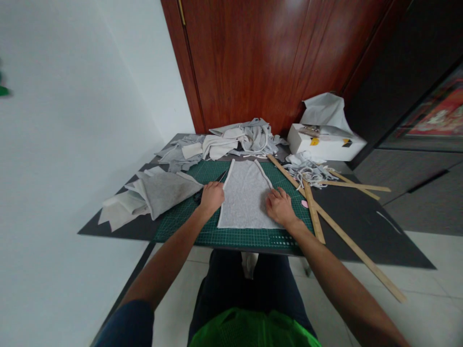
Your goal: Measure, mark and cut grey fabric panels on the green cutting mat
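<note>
A light grey fabric piece (248, 197), narrower at the far end, lies flat on a green cutting mat (238, 237). Its left and right edges look rolled or folded over. My left hand (212, 196) is closed at the left edge, fingertips pinching the cloth. Under and beside that hand lie dark scissors (221, 176), partly hidden, with a blade pointing away from me. On the right edge, my right hand (280, 206) has its fingers curled in and closed on the cloth; the exact grip of the fingertips is partly hidden.
Grey fabric pieces (166, 189) are stacked at the left. A heap of cloth (231, 140) lines the back by the door. Fabric scraps (307, 169), wooden rulers (356, 250), a pink chalk piece (305, 204) and a white box (327, 146) lie to the right.
</note>
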Demonstrator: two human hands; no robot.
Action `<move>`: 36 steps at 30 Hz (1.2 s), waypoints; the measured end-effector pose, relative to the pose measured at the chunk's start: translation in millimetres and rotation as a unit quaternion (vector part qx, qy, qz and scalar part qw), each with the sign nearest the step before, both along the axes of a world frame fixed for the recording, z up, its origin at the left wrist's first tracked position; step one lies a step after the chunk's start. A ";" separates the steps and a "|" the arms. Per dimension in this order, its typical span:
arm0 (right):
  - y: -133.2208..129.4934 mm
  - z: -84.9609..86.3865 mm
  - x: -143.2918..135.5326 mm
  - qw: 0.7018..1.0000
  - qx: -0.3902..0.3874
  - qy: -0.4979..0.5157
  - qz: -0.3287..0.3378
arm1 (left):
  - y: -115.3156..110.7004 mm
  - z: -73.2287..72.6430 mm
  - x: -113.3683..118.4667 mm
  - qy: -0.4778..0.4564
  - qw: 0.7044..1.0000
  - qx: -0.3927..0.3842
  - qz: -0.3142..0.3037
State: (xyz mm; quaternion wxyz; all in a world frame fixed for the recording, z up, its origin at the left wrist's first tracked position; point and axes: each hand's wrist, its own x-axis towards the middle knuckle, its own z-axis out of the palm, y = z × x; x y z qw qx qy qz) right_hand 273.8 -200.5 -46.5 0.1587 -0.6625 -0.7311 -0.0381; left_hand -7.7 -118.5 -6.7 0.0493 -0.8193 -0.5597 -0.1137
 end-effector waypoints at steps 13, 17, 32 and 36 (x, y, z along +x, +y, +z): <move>22.9 -18.9 -13.9 0.995 0.031 0.028 0.093 | 48.9 -7.2 -15.5 0.014 0.995 -0.002 0.098; 49.1 -6.6 -23.6 0.993 0.016 0.040 0.106 | 56.6 3.7 29.6 -0.053 0.998 0.041 -0.008; 110.4 -7.9 15.0 0.999 -0.040 0.007 0.015 | 86.7 -38.5 56.6 -0.013 0.994 -0.045 -0.097; 109.2 -10.2 26.8 0.998 -0.052 -0.016 -0.027 | 90.5 -36.7 36.6 0.005 0.994 -0.095 -0.051</move>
